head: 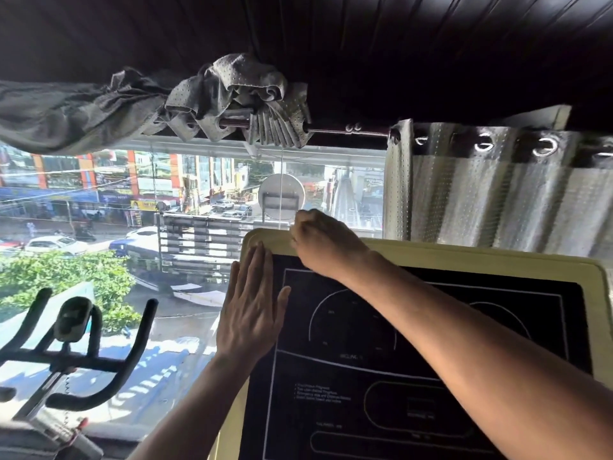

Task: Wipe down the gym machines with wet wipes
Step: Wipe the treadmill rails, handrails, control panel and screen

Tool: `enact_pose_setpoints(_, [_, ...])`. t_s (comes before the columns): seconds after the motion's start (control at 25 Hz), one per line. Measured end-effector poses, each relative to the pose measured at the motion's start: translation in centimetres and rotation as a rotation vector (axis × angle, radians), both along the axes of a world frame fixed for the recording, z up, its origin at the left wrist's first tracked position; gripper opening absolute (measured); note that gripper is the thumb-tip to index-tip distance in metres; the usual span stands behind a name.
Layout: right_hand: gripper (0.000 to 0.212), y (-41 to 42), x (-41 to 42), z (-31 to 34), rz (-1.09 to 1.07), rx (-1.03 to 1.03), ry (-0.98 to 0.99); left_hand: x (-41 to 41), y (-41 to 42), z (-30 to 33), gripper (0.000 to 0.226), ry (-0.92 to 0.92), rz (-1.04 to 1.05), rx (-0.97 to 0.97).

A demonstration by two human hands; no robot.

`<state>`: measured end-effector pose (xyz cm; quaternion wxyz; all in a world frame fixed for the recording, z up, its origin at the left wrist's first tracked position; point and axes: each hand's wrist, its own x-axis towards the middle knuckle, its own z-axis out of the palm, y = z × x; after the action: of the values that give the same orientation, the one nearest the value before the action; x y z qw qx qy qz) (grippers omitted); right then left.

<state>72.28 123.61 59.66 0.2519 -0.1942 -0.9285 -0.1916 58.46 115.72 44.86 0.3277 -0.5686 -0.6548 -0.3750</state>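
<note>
Here the left hand (251, 313) lies flat, fingers straight, bracing the console (414, 360) at its left edge; the right hand (320, 240) curls at its top-left corner, wipe unseen; best sweep rightward along the rim.

Black console (414, 343), cream rim (464, 254), grey dotted curtain (497, 187)

we see a flat black console panel (348, 376) with a smooth matt face, framed by a cream plastic bezel (497, 254). the grey perforated cloth curtains (497, 194) hang by shiny metal eyelets on a glossy metal rod (331, 130).
</note>
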Motion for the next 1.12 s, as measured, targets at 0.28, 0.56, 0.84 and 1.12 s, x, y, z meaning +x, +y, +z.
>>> enact_pose_setpoints(0.28, [0.010, 2.7, 9.8, 0.3, -0.154, 0.024, 0.061, 10.3, 2.1, -0.1, 0.069, 0.125, -0.159, -0.022])
enact_pose_setpoints(0.56, [0.015, 7.9, 22.7, -0.6, -0.230, -0.090, 0.191, 20.6, 5.9, -0.4, 0.071, 0.191, -0.238, -0.154])
enact_pose_setpoints(0.84, [0.016, 11.6, 35.4, -2.9, -0.344, -0.070, 0.379, 29.9, 8.1, -2.1, 0.074, 0.266, -0.302, -0.214])
enact_pose_setpoints(1.12, [0.006, 13.2, 41.9, -6.0, -0.272, 0.050, 0.638, 35.9, 9.8, -3.9, 0.073, 0.313, -0.242, -0.230])
